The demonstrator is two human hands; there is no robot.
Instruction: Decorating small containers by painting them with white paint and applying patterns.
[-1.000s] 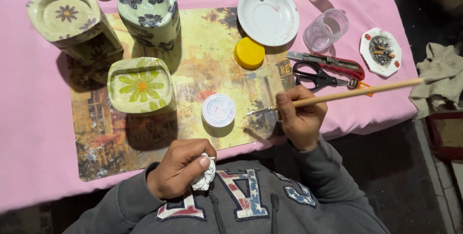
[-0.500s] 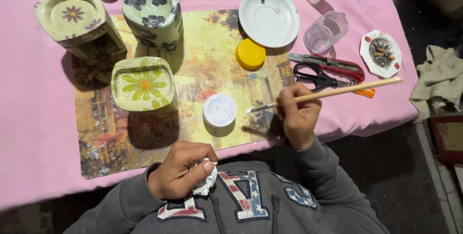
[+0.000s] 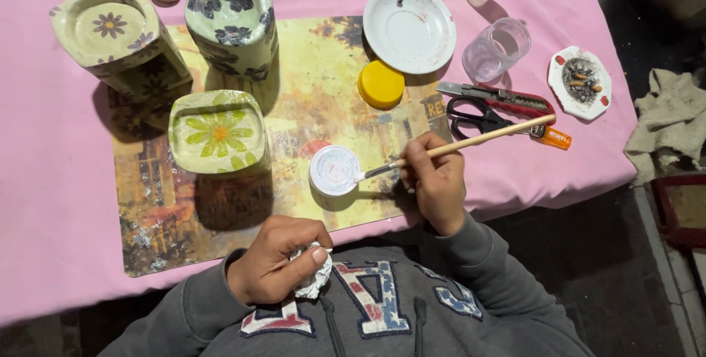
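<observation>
The small round pot (image 3: 334, 170) sits on the yellow printed mat (image 3: 323, 100), near its front edge, and my brush (image 3: 456, 145) has its bristles resting on the pot's rim. My right hand (image 3: 435, 189) pinches the wooden handle like a pen; my left hand (image 3: 273, 263) is closed around a crumpled white tissue (image 3: 315, 277) against my chest. I judge I'm loading the brush; next calls for a steady lift toward 1 of the 3 flowered boxes, the nearest green one (image 3: 218, 133) just left.
</observation>
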